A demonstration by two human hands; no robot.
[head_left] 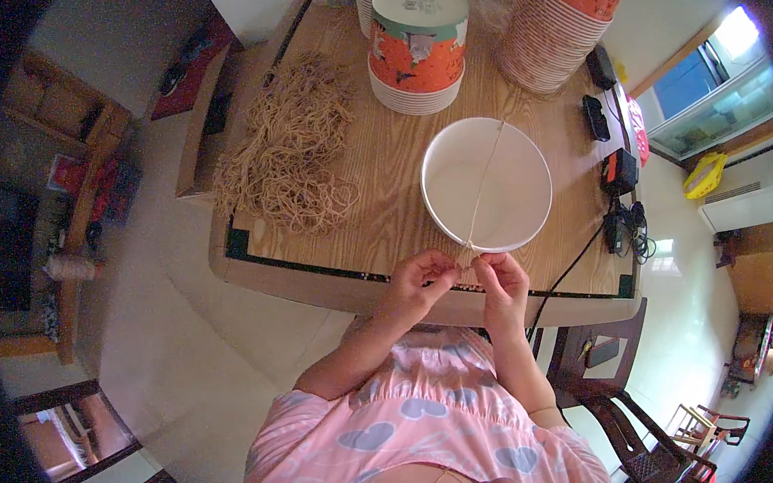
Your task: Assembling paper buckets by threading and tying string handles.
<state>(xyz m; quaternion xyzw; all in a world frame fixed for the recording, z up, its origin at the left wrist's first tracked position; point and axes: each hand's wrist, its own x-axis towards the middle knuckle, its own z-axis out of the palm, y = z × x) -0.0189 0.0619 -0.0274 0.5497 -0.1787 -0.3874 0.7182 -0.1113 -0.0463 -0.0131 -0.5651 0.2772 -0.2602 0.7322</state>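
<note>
A white paper bucket [447,188] stands mouth up near the table's front edge. A thin beige string [485,172] runs across its mouth from the far rim to the near rim, where a small knot or loop shows. Just below that near rim, my left hand [424,275] pinches the string's end with thumb and forefinger. Close beside it on the right, my right hand [501,279] pinches the string too. The fingertips of both hands almost meet. A big loose heap of similar string [290,151] lies at the left of the table.
Behind the bucket is a short stack of orange and green printed buckets [417,53], upside down. A taller nested stack [554,39] stands at the back right. Black chargers and cables [618,225] line the right edge of the wooden table [370,214]. A dark chair [605,361] stands right of me.
</note>
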